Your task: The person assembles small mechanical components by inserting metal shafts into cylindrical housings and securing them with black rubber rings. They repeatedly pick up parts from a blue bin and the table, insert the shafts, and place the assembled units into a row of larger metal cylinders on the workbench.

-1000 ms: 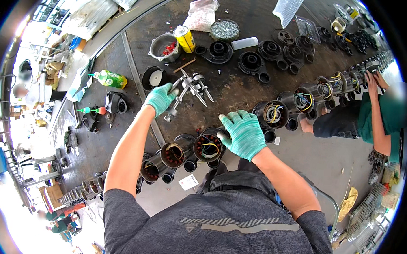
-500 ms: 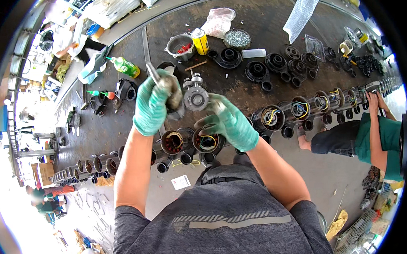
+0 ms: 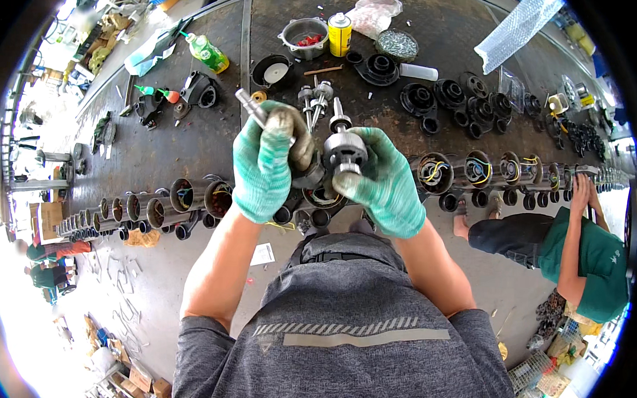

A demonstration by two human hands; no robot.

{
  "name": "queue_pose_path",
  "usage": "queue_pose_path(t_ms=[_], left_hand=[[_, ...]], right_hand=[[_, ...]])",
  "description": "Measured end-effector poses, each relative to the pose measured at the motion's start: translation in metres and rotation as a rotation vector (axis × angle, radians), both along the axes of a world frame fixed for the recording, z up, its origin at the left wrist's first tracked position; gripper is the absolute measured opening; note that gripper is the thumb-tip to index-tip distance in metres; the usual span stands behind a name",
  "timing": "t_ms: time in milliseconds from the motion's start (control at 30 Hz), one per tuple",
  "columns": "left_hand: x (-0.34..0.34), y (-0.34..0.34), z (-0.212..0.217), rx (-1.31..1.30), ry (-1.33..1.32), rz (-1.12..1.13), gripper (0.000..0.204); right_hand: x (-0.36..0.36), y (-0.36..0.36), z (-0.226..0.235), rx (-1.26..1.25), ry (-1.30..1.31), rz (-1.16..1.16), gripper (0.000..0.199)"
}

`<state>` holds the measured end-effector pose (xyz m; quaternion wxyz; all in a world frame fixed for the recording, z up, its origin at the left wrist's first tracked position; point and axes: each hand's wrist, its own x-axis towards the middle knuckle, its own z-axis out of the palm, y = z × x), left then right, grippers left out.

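My left hand [image 3: 264, 162], in a green-and-white knit glove, is closed around a bright metal shaft [image 3: 251, 107] that points up and left. Just below its fingers is a dark round metal body [image 3: 309, 173]; whether it joins the shaft is hidden. My right hand [image 3: 385, 187], gloved alike, grips a motor rotor [image 3: 345, 151] from its right side, with the rotor's shaft pointing away from me. Both hands are held close together above the near edge of the bench. Beyond them, more rotors [image 3: 316, 97] stand together on the dark tabletop.
A row of motor housings with wires [image 3: 435, 173] lines the bench's near edge. Farther back are a pot with red pieces [image 3: 304, 38], a yellow spray can [image 3: 340, 35], a green bottle [image 3: 208, 53] and black castings [image 3: 416, 101]. A co-worker [image 3: 576, 243] stands at right.
My right hand, blurred and fingers loose earlier, now grips a rotor beside my left hand. My left hand keeps hold of the shaft. The view has shifted along the bench.
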<state>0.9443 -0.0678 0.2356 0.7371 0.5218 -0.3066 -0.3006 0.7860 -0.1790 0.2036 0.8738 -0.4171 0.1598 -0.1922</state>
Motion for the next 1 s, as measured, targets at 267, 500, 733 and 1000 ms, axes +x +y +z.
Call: queue_pose_path(t_ms=[267,500,733,1000], left_hand=[[-0.019,0.026,0.021,-0.019,0.296,-0.033,0.040],[0.073,0.076,0.034,0.184,0.069,0.178,0.039],[0.138,0.145,-0.029,1.112,-1.427,-0.082,0.023],[0.105,0.158,-0.097,1.279,-1.571,-0.226,0.039]], right_hand=[[-0.042,0.019,0.022,-0.048,-0.070,0.129,0.084],[-0.116,-0.019,0.026,-0.391,-0.203,-0.058,0.092],[-0.147,-0.045,0.020,-0.422,0.147,-0.329,0.080],[-0.135,-0.024,0.003,-0.500,0.315,-0.155,0.052]])
